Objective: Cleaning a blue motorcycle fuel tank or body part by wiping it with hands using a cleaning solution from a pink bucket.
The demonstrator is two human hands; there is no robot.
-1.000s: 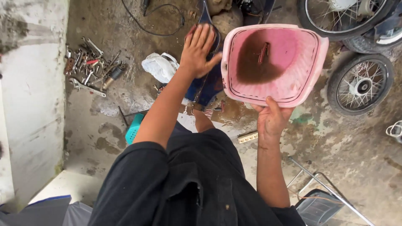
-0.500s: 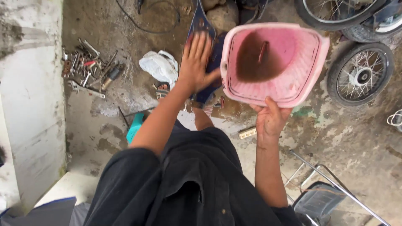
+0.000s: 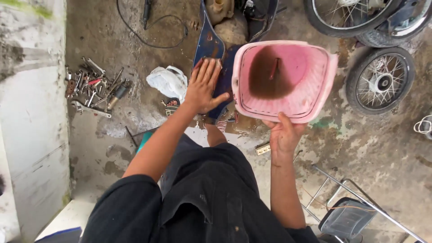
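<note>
A pink plastic motorcycle cover, squarish and hollow with a brown dirty patch inside, is held up in front of me. My right hand grips its near rim from below, thumb over the edge. My left hand is spread flat, fingers apart, close to the cover's left edge; I cannot tell if it touches it. Behind that hand lies a dark blue body panel on the ground.
Wrenches and hand tools lie scattered at the left by a concrete wall. A white rag sits near the blue panel. Spoked wheels stand at the right. A metal frame with a seat is lower right.
The pink cover and both hands have shifted a little as my view tipped down. My left hand has moved nearer the cover's left edge.
</note>
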